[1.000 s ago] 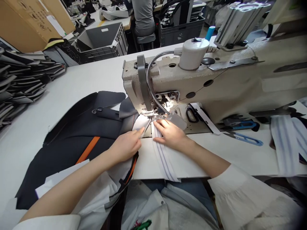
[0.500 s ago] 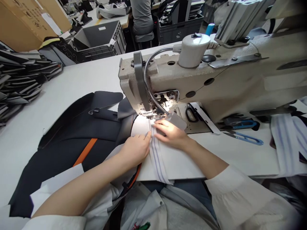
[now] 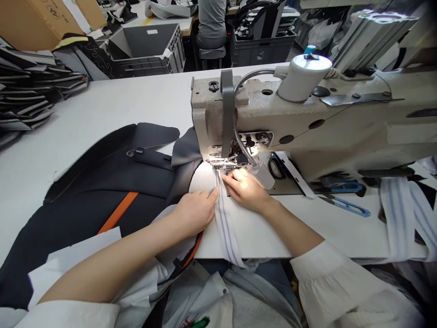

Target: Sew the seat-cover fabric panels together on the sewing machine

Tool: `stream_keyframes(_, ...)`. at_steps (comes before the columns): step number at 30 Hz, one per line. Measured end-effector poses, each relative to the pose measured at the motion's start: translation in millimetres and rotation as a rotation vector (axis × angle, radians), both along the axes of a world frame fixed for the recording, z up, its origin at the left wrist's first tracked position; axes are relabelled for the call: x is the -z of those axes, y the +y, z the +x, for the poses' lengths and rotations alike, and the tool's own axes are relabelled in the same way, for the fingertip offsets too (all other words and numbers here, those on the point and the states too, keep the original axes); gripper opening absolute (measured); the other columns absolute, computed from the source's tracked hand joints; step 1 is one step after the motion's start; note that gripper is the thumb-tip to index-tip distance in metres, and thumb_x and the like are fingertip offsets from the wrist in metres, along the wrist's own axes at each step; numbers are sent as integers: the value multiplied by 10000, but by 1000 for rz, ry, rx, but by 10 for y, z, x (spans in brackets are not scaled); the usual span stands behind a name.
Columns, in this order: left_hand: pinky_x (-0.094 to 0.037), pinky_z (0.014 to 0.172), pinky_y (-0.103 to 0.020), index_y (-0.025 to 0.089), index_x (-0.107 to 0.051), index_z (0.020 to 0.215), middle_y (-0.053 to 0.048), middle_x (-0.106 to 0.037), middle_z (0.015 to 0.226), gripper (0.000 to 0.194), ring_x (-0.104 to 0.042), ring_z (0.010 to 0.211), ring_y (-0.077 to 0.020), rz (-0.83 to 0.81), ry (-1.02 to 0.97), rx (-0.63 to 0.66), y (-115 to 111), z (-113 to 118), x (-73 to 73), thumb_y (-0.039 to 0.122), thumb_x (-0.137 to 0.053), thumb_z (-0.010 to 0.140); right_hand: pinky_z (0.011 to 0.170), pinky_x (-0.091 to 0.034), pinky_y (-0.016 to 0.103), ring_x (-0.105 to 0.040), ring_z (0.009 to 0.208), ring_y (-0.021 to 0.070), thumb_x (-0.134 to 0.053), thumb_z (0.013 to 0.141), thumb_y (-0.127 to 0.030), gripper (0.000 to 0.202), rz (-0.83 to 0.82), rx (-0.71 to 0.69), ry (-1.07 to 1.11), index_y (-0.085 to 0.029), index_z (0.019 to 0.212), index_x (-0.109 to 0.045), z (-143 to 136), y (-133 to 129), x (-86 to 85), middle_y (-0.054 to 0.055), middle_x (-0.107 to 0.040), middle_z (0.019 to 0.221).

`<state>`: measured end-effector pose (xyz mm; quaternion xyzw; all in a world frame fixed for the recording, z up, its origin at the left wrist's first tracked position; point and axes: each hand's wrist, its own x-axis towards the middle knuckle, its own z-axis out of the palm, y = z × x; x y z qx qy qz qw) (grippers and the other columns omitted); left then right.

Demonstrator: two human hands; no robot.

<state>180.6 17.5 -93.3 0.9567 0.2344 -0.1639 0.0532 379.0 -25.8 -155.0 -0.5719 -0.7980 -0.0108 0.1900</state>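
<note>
Under the lit needle area of a beige sewing machine (image 3: 211, 114) lies a white strip with grey-blue stripes (image 3: 225, 228), its tail hanging over the table's front edge. My left hand (image 3: 198, 209) is closed, pressing on the light fabric (image 3: 201, 178) and the strip's left edge; what its fingers hold is partly hidden. My right hand (image 3: 246, 187) pinches the upper right edge of the strip, just below the presser foot. Dark padded fabric with an orange band (image 3: 118, 212) spreads to the left, under my left forearm.
Black-handled scissors (image 3: 276, 166) and blue thread snips (image 3: 351, 206) lie right of my right hand. Stacked dark pieces (image 3: 30, 95) are at the far left. Behind the table stand grey crates (image 3: 146, 48) and a seated person (image 3: 211, 23). More striped strip (image 3: 396, 214) hangs at the right.
My right hand's fingers have drawn together from a flatter spread and now pinch the strip's edge. The view has shifted, so the machine appears further right. My left hand stays on the fabric.
</note>
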Motion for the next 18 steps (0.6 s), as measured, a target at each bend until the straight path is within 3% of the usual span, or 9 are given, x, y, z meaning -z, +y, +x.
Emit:
stream_keyframes(3,-479,659,-339,68,-341,1375,-124,-644,972,515,-615,845,-251,-1,-11,5,10,-8,9,220,-313,884,701,-363,309,-474,827,204,-404,901,-224,370,39,7,-68,-146,1248,-507,-75,30,-43,96,-573,981)
stream_keyframes(11,-459,639,-331,83,-354,1371,-120,-641,980,500,-607,856,-248,5,-20,-9,9,-20,16,229,-310,895,785,-372,351,-480,864,228,-434,875,-202,320,94,115,-138,-126,1155,-567,-244,107,-8,104,-581,913)
stream_keyframes(18,-419,645,-357,90,-378,1363,-134,-597,962,549,-553,871,-272,188,-51,-69,-3,73,67,308,-438,863,827,-436,352,-521,876,214,-381,908,-182,288,154,95,31,-128,1097,-591,-287,154,120,104,-618,937)
